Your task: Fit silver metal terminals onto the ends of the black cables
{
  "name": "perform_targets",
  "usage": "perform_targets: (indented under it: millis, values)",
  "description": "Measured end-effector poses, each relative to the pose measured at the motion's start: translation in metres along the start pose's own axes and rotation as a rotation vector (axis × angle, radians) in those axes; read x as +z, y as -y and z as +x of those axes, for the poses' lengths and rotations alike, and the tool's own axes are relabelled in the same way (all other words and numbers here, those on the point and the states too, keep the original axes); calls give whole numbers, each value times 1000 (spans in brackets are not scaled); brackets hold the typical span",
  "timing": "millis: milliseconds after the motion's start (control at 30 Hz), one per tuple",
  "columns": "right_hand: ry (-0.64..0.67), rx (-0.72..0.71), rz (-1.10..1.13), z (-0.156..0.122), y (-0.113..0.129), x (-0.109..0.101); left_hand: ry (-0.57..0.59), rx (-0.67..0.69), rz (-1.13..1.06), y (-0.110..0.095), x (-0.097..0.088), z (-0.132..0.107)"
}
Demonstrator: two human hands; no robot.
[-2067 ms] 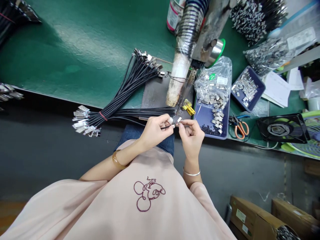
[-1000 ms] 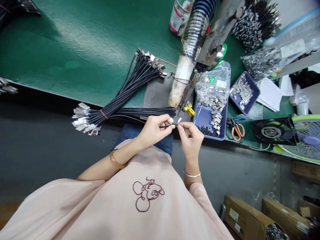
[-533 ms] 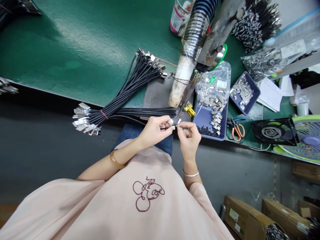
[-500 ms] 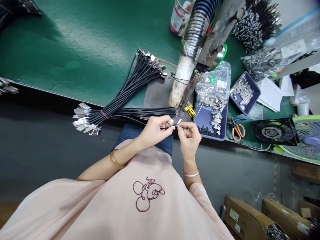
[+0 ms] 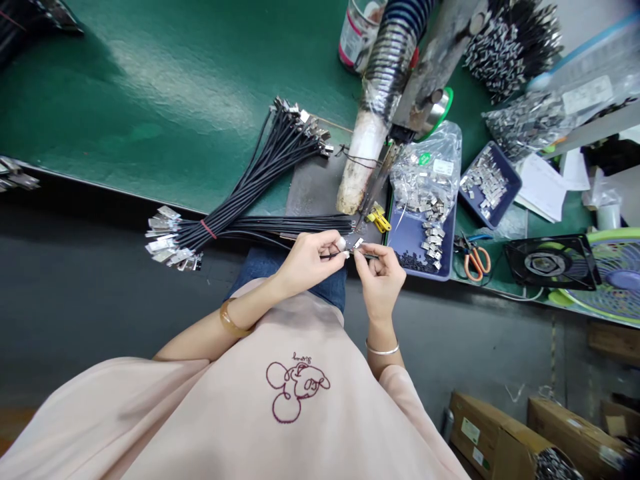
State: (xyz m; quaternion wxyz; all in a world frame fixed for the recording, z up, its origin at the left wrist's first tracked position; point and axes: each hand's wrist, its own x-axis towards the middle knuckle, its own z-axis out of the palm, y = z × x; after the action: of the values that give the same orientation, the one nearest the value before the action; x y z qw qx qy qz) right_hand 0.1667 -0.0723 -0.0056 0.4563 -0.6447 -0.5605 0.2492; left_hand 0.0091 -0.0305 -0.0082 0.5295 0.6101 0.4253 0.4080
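Note:
My left hand pinches a thin black cable just in front of my body, at the bench's near edge. Its fingers are closed on the cable end. My right hand is closed too, pinching a small silver metal clip against that same cable end. The two hands nearly touch at the fingertips. A bundle of black cables with metal ends, tied with a red band, fans out on the green bench to the left.
A blue tray of metal clips and a clear bag sit right of my hands. Orange-handled pliers, a second blue tray, a fan and a wrapped machine arm stand beyond. Cardboard boxes lie on the floor.
My hands have stayed at the same spot, with small finger movements on the cable end. The view has shifted slightly.

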Motion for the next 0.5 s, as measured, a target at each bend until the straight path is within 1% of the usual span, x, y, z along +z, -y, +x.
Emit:
perform_targets:
  millis: [100,200,267,400,500]
  values:
    - [13,35,16,0,-1,1,-1,3,3,0,0,0]
    - [7,33,4,0,-1,2,9,9,23,0,0,0]
    - [11,3,-5,0,-2,2,28,19,29,0,-1,-1]
    - [18,-102,-43,0,-3,4,73,31,11,1,-2,-2]
    - [31,-163,-95,0,-4,3,78,30,9,2,-2,-2]
